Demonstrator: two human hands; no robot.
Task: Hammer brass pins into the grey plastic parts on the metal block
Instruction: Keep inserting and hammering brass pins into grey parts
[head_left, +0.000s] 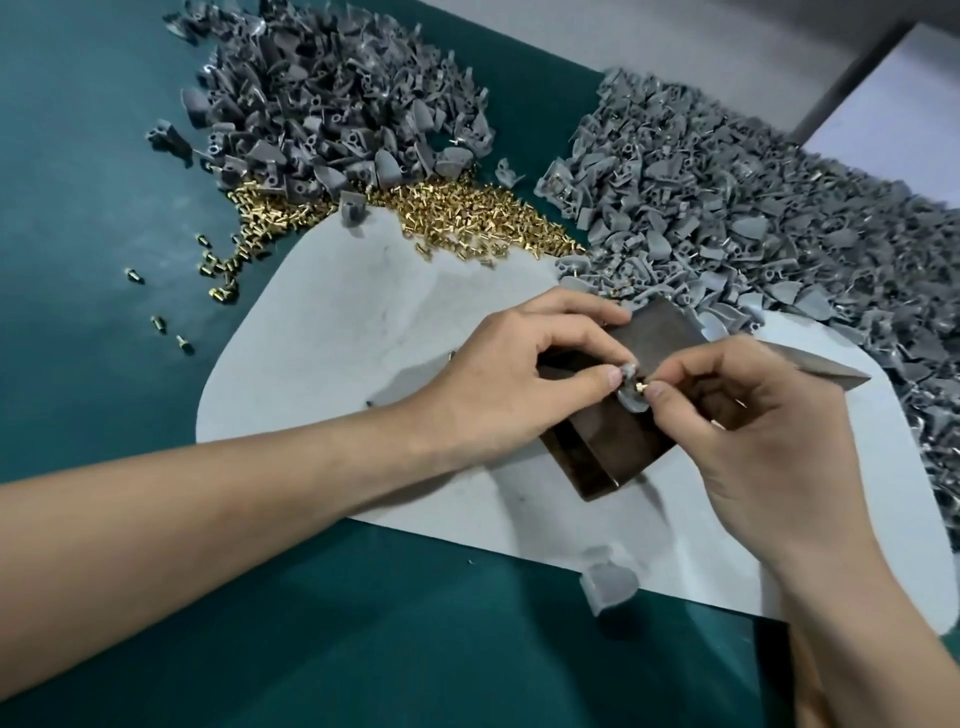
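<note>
Apparently, right hand (753, 431) pinching pin (640, 386), over block (608, 447)

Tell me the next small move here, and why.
Probably seat the brass pin in the grey plastic part. The right hand pinches the pin right at the part, which the left hand steadies on the metal block; the pin looks not yet seated.

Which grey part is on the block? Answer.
The grey part in the left hand, at the right hand's brass pin; others lie off the metal block.
</note>
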